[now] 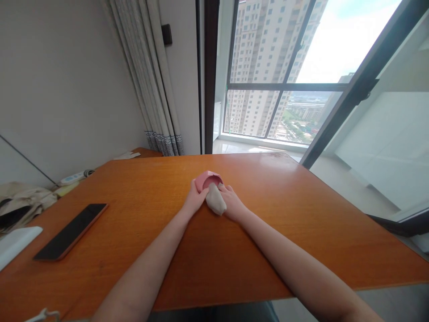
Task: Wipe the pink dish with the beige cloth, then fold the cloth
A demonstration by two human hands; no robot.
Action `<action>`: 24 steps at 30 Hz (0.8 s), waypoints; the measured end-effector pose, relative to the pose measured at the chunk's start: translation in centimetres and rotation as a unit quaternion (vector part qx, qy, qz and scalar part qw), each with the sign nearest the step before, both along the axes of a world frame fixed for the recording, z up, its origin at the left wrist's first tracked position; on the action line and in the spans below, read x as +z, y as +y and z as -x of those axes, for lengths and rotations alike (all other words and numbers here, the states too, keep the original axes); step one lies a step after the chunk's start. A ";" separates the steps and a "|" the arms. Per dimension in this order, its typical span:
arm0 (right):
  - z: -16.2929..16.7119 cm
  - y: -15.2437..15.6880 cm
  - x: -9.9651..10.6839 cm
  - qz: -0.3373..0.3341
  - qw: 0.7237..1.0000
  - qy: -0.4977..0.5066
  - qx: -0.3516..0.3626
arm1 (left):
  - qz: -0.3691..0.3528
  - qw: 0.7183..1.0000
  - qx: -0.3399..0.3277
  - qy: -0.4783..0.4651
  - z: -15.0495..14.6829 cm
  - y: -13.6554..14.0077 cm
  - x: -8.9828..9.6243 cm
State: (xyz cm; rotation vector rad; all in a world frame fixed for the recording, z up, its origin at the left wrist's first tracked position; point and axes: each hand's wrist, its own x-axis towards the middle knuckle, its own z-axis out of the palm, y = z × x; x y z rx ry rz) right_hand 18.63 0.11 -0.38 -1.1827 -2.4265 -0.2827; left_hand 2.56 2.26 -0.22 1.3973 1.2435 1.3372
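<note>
Near the middle of the wooden table (140,192) is a small pink hollow object (202,180), its rounded opening facing me; its exact kind is unclear. My left hand (194,199) grips its left side, thumb at the front edge and fingers behind. My right hand (233,203) is closed on a pale grey cloth (216,201) at the opening's right side. Part of the cloth reaches into the opening, and the rest hangs down in front. Some of the right fingertips are hidden behind the cloth and the rim.
A dark-screened phone or tablet (72,232) lies on the left of the table. Beyond it are a white object (16,243), bunched beige fabric (30,201) and a power strip (72,178). A curtain (150,80) hangs behind, and large windows (268,112) stand past the far edge.
</note>
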 end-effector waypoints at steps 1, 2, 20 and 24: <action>0.1 0.0 -0.1 0.008 1.000 0.011 -0.008 | 0.020 0.999 0.001 -0.039 -0.6 -0.3 -0.3; 0.1 0.0 -0.2 0.014 0.999 0.027 -0.016 | 0.032 0.996 0.005 -0.083 -1.2 -0.6 -0.6; 0.5 -0.2 0.3 0.021 0.993 0.099 0.063 | -0.052 0.988 0.030 -0.141 -1.2 -0.8 -1.1; 0.2 -0.6 0.0 -0.001 0.941 0.336 0.046 | -0.047 0.987 0.025 -0.155 -0.1 -0.1 -0.8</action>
